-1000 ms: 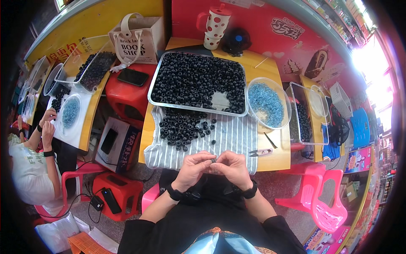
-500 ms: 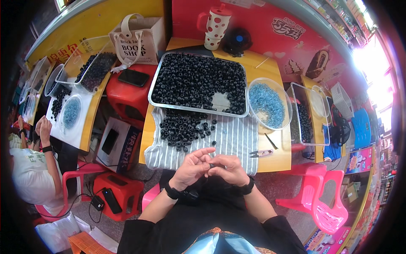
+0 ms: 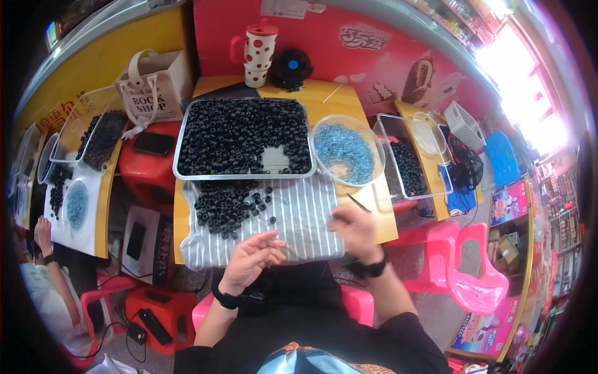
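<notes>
My right hand [image 3: 358, 230] hangs over the striped cloth's [image 3: 305, 212] right edge, near the table's [image 3: 385, 221] near right corner, fingers bent and blurred; whether it has hold of anything, I can't tell. Just beyond its knuckles lies a slim dark tool [image 3: 358, 202], slanting from far left to near right, and this hand is clearly the nearer one to it. My left hand [image 3: 249, 262] is at the cloth's near edge, half open, index finger stretched, the others curled; I can't make out anything between its fingertips. Loose black beads [image 3: 221, 209] lie ahead of it, along the tray's [image 3: 249, 177] near edge. The bowl [image 3: 339, 170] of blue beads [image 3: 346, 146] stands by the tray's right edge.
</notes>
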A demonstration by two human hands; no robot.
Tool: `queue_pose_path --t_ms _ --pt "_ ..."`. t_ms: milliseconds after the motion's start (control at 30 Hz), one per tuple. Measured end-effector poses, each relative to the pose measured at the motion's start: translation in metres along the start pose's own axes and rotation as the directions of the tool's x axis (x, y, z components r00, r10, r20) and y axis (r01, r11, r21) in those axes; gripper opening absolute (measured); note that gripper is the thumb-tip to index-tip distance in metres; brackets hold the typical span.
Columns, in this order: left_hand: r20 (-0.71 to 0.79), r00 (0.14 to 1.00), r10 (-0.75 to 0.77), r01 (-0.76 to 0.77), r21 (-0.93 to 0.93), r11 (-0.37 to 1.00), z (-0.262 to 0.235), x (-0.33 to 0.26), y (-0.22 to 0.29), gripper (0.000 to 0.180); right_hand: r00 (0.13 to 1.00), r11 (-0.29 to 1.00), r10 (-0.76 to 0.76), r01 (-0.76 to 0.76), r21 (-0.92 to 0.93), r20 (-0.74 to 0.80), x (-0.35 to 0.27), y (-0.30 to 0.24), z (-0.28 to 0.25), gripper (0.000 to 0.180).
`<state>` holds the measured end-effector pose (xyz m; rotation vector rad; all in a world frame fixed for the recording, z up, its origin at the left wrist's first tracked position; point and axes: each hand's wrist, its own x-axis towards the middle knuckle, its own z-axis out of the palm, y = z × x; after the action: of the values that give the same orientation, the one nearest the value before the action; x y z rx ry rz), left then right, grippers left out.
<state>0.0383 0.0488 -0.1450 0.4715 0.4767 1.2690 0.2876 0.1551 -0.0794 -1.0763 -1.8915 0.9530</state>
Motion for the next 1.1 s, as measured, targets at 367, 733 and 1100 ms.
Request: queue_pose_path --t_ms 367,733,1100 --pt "0.011 0.999 0.046 -0.046 -0.035 0.998 -0.006 -0.004 -0.006 0.017 0.997 0.980 0.044 -0.055 -0.192 -0.060 0.029 -0.001 -0.044 0.024" --pt "-0.113 0.992 0.058 -0.067 -0.074 0.995 -0.002 -0.003 -0.012 0.013 0.927 0.868 -0.141 0.285 -0.408 0.348 0.036 -0.024 0.099 0.014" --pt "-0.107 0.994 -0.005 0.001 -0.042 0.999 -0.002 0.002 -0.005 0.027 0.836 0.838 -0.414 0.505 -0.206 0.361 0.002 -0.053 0.078 0.021"
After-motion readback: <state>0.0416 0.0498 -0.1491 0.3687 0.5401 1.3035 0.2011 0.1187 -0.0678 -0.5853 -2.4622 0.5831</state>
